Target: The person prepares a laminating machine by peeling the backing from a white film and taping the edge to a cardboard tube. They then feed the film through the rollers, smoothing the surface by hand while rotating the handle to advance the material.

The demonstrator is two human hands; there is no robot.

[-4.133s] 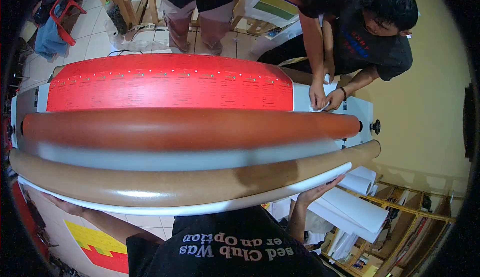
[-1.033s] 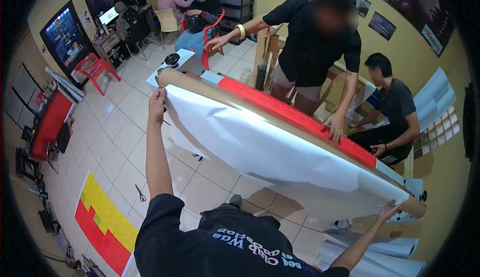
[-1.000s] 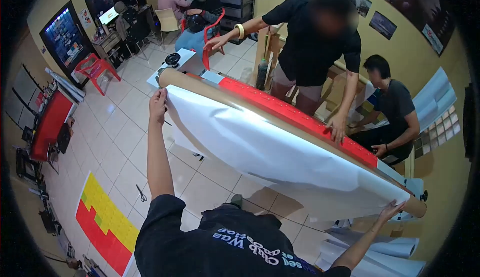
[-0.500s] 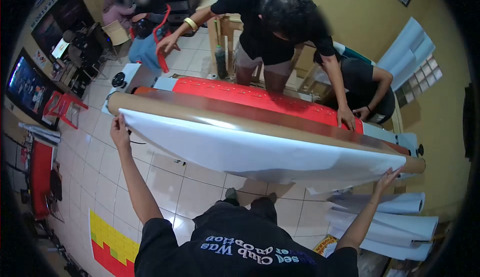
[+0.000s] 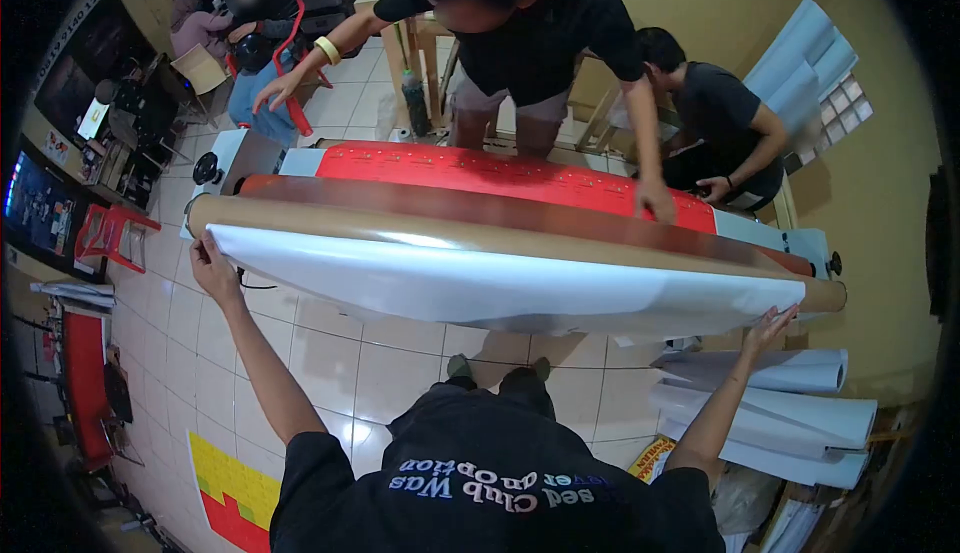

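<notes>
Currently, the left hand (image 5: 215, 268) pinches one corner of the wide, glossy white sheet (image 5: 500, 281), while the right hand (image 5: 770, 331) grips its opposite end. It sags between them, along the near side of the long, shiny brown roll (image 5: 400, 229) (a bright red printed panel (image 5: 480, 173) lies beyond).

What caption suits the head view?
Left hand and right hand hold opposite ends of a white sheet along a brown roller, red printed sheet beyond.

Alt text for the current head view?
The wearer's left hand and right hand hold opposite ends of a white sheet along a brown roll. A standing co-worker opposite reaches over a red printed sheet; another person sits or crouches nearby.
</notes>
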